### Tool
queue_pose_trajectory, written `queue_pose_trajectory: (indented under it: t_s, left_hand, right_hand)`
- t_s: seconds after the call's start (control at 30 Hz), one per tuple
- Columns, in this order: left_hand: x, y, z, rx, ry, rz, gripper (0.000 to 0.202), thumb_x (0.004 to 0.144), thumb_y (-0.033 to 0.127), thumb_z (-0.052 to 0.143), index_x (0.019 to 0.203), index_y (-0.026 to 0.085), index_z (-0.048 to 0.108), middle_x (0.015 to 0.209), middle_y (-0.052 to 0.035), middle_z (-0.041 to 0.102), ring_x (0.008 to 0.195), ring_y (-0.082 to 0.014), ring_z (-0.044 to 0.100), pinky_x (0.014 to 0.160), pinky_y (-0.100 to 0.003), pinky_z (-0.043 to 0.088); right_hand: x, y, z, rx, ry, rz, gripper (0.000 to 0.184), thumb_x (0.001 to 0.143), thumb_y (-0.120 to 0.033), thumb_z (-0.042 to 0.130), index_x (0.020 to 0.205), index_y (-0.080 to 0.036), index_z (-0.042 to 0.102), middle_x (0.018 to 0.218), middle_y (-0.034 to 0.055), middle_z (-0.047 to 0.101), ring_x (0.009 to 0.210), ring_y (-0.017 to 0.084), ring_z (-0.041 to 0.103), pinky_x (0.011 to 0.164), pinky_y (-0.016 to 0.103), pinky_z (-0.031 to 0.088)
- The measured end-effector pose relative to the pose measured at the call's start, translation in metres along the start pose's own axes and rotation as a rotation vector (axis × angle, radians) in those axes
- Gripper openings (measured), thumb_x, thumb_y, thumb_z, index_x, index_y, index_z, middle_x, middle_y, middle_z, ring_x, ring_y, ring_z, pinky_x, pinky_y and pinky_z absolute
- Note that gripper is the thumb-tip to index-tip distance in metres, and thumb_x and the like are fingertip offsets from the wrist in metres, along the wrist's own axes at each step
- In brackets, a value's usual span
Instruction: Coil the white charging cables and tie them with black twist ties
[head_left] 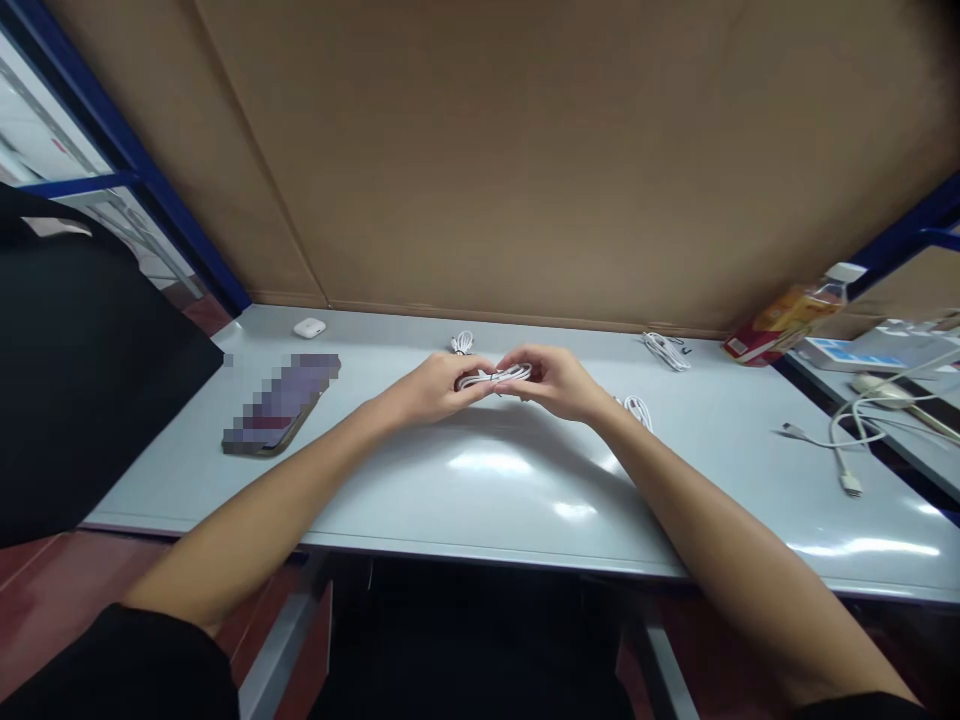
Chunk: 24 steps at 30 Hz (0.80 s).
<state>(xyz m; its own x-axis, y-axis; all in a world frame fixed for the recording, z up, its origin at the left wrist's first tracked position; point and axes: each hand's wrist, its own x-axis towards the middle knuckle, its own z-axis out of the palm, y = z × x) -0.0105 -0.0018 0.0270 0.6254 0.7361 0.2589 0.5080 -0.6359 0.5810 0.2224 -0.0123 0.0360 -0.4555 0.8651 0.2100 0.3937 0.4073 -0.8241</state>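
Note:
Both hands meet over the middle of the grey table [480, 490]. My left hand [431, 388] and my right hand [553, 381] are closed on the two ends of a coiled white cable [495, 377], held just above the tabletop. Another small white cable coil [463, 343] lies just behind my hands. A third coil [639, 409] lies right of my right wrist.
A phone [281, 405] lies at the left, a white earbud case [309, 327] behind it. A white cable bundle [666, 350] and a tilted bottle [787, 322] sit at the back right. A loose white cable [840, 440] trails at the right. A cardboard wall [525, 150] backs the table.

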Motion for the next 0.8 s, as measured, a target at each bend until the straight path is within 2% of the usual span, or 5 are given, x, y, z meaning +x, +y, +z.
queue_pose_trajectory:
  t_s: [0.2,0.37,0.57,0.7,0.8]
  left_hand:
    - [-0.001,0.003,-0.002,0.004,-0.071,0.015,0.038,0.100,0.052,0.050,0.104,0.022,0.074,0.068,-0.0002,0.059,0.059,-0.0141,0.047,0.057,-0.027,0.030]
    - [-0.002,0.005,0.000,-0.001,-0.112,0.032,0.037,0.102,0.048,0.047,0.094,0.021,0.072,0.071,-0.0010,0.061,0.060,-0.0146,0.049,0.058,-0.027,0.031]
    - [-0.002,0.007,0.005,-0.035,-0.121,0.085,0.025,0.100,0.031,0.047,0.097,0.023,0.070,0.091,-0.0025,0.072,0.076,-0.0183,0.061,0.069,-0.028,0.040]
    - [-0.002,0.005,0.012,-0.045,-0.138,0.042,0.024,0.096,0.023,0.048,0.102,0.024,0.071,0.099,-0.0031,0.074,0.083,-0.0209,0.065,0.075,-0.029,0.044]
    - [-0.001,0.004,0.015,-0.099,-0.127,0.022,0.028,0.095,0.024,0.048,0.110,0.025,0.072,0.107,-0.0042,0.074,0.090,-0.0224,0.066,0.080,-0.031,0.046]
  right_hand:
    - [-0.001,-0.004,0.000,-0.028,-0.025,0.023,0.044,0.078,-0.058,0.078,0.099,-0.019,0.077,0.077,0.0029,0.070,0.064,0.015,0.057,0.059,0.027,0.042]
    - [-0.001,-0.002,0.001,0.010,-0.042,0.093,0.037,0.079,-0.053,0.078,0.094,-0.019,0.077,0.072,0.0029,0.071,0.061,0.015,0.060,0.057,0.026,0.042]
    - [0.000,-0.001,0.009,-0.017,0.028,0.141,0.035,0.081,-0.053,0.076,0.088,-0.018,0.076,0.066,0.0034,0.071,0.056,0.015,0.061,0.055,0.026,0.044]
    - [0.001,-0.001,0.015,-0.047,0.060,0.146,0.041,0.079,-0.059,0.076,0.087,-0.018,0.076,0.060,0.0020,0.068,0.054,0.015,0.062,0.054,0.027,0.044]
    - [0.001,-0.001,0.018,-0.018,0.118,0.153,0.049,0.077,-0.061,0.077,0.098,-0.017,0.075,0.064,0.0027,0.069,0.056,0.017,0.064,0.056,0.028,0.047]
